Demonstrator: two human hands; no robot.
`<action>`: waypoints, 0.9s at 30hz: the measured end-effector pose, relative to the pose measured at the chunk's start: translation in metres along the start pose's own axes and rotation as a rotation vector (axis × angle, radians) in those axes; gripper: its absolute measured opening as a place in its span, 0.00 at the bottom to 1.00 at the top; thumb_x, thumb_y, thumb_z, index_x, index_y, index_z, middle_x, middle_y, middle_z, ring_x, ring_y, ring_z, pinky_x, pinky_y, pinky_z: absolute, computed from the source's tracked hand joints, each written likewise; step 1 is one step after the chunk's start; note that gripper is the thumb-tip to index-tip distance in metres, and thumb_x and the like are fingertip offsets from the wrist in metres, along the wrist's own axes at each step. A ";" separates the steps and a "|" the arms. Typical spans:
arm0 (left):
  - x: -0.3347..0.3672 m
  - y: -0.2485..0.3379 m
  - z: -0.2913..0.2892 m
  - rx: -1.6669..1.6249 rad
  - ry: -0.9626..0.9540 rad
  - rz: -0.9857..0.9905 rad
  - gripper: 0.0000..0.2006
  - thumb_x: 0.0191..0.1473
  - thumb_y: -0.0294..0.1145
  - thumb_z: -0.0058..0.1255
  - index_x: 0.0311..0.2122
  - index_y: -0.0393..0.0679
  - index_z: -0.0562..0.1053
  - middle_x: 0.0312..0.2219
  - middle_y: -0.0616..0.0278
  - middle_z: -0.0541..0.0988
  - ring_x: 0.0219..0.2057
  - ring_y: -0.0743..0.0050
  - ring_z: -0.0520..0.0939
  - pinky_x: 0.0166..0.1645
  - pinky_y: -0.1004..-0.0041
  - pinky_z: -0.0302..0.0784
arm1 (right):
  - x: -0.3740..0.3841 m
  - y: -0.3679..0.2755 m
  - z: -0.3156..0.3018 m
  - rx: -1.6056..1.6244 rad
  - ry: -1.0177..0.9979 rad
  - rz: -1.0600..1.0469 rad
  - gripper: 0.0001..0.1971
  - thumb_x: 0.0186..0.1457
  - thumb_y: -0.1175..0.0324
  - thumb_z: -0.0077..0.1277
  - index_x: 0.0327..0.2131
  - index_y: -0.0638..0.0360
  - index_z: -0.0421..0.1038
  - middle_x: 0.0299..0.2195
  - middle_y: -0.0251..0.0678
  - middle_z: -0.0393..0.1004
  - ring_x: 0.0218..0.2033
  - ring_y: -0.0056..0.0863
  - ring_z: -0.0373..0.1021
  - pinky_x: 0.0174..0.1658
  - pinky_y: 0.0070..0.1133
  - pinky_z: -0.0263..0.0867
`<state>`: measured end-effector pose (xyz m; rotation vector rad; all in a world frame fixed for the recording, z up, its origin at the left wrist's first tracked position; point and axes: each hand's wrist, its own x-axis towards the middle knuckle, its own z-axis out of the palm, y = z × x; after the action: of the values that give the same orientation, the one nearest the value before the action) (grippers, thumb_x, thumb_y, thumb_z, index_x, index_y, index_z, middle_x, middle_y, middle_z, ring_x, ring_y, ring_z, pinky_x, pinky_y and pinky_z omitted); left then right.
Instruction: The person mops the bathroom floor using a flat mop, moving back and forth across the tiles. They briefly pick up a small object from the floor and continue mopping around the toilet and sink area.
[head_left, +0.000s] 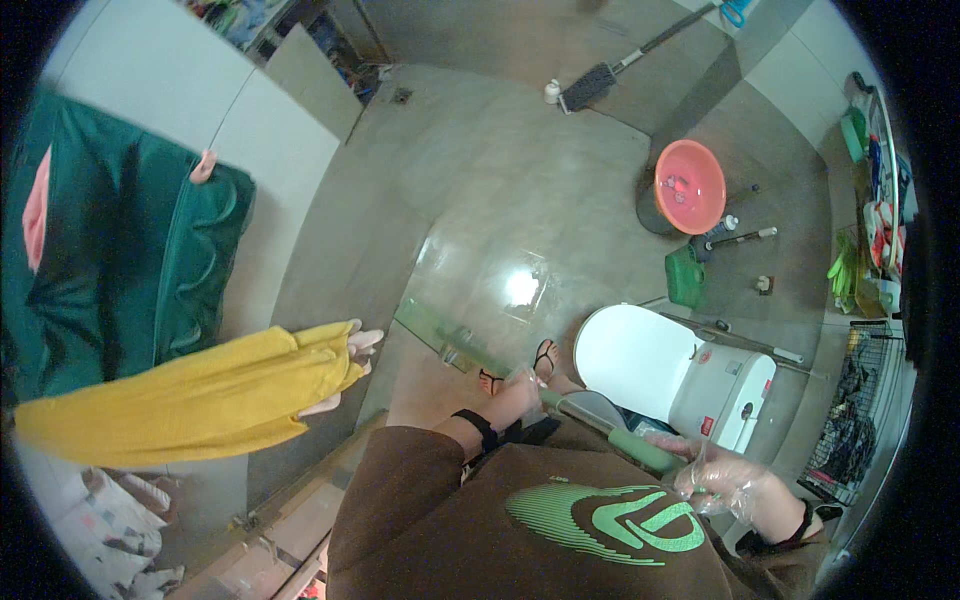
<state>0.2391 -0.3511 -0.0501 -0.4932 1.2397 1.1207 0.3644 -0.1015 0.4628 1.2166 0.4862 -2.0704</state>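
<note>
My left hand [521,392], in a clear plastic glove, is closed round a green and grey pole [590,415] in front of my body. The gloved right hand [715,478] grips near the pole's green end section [642,450], and clear plastic hangs loosely about the wrist. A grey rounded piece [597,404] shows beside the pole; whether it is joined to it I cannot tell. Close beyond my left hand runs a green, see-through strip [425,325] with a metal fitting. The pole's far end is not clearly visible.
A white toilet [632,355], lid down, stands at my right. Past it are a green bin [685,277], an orange basin [690,187] and a long-handled brush [588,87]. A yellow cloth [190,395] and dark green fabric [120,240] hang left. Shelving [855,410] lines the right wall.
</note>
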 end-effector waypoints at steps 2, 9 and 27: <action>0.016 -0.002 0.007 0.163 -0.082 -0.017 0.15 0.58 0.39 0.39 0.20 0.50 0.62 0.13 0.67 0.63 0.19 0.73 0.68 0.32 0.61 0.67 | -0.006 0.004 -0.021 0.028 0.013 0.026 0.47 0.45 0.82 0.55 0.67 0.54 0.41 0.25 0.36 0.70 0.14 0.15 0.57 0.15 0.12 0.52; 0.058 0.004 0.061 0.548 -0.271 -0.080 0.15 0.58 0.40 0.39 0.19 0.50 0.62 0.14 0.68 0.63 0.19 0.73 0.67 0.31 0.62 0.67 | -0.041 0.026 -0.036 0.246 0.133 -0.162 0.44 0.43 0.80 0.57 0.65 0.57 0.48 0.25 0.37 0.69 0.14 0.14 0.57 0.15 0.11 0.52; -0.032 0.021 0.025 -0.035 -0.127 -0.493 0.13 0.56 0.35 0.39 0.19 0.52 0.61 0.14 0.73 0.62 0.19 0.76 0.69 0.28 0.68 0.71 | -0.011 0.120 0.192 -0.343 0.543 -0.091 0.38 0.50 0.77 0.49 0.65 0.53 0.49 0.25 0.34 0.72 0.19 0.21 0.69 0.22 0.19 0.66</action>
<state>0.2357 -0.3346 -0.0077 -0.6983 0.9205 0.7409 0.3356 -0.2997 0.5697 1.5533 1.1125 -1.6140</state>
